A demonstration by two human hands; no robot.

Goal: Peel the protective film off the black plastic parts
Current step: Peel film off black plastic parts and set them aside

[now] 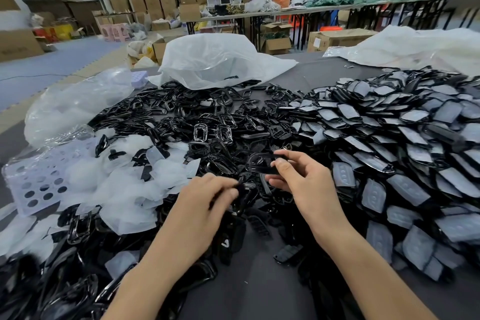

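**A:** where was the part tho?

**B:** just above the counter [259,280]. The right grip [298,179] was pinched round a black plastic part [259,163], a thin open frame. The left grip [207,197] was curled beside it, too blurry to tell if it held anything.

**A:** handling?

**B:** probably light, stiff and slick. I'd hold the rim and lift the film at a corner.

Film-covered black parts [389,143] heaped right, loose films [124,184] left

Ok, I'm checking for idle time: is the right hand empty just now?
No, the right hand pinches a black frame-shaped part between thumb and fingers above the pile.
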